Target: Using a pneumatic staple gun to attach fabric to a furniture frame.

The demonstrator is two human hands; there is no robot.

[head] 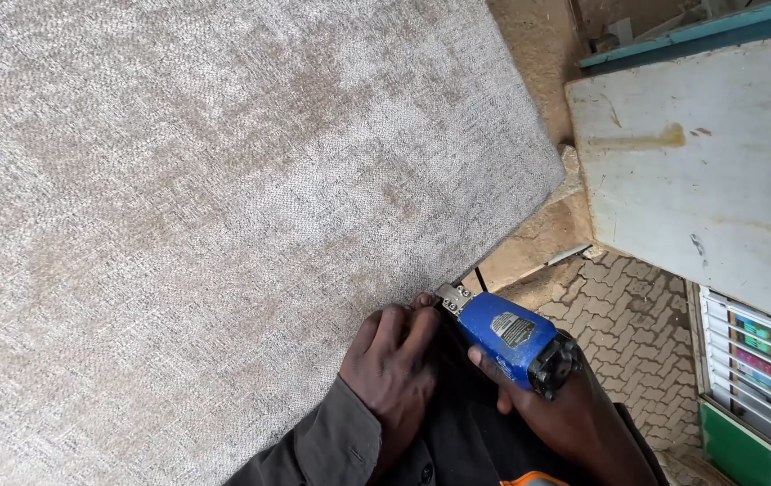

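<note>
My right hand [574,409] clenched round blue stapler [507,335], nose pressed to fabric [224,198] edge, likely so staple would bite hem. My left hand [393,364] lay just beside nose, fingers curled, pinching fabric edge down, seemingly to keep it taut. Stapler sat at fabric's lower right edge, tilted, metal tip toward cloth, black rear cap toward me. Fabric grey-beige, mottled, stretched flat. White board [700,171] lay beyond fabric's right edge, paving [628,324] below it.
</note>
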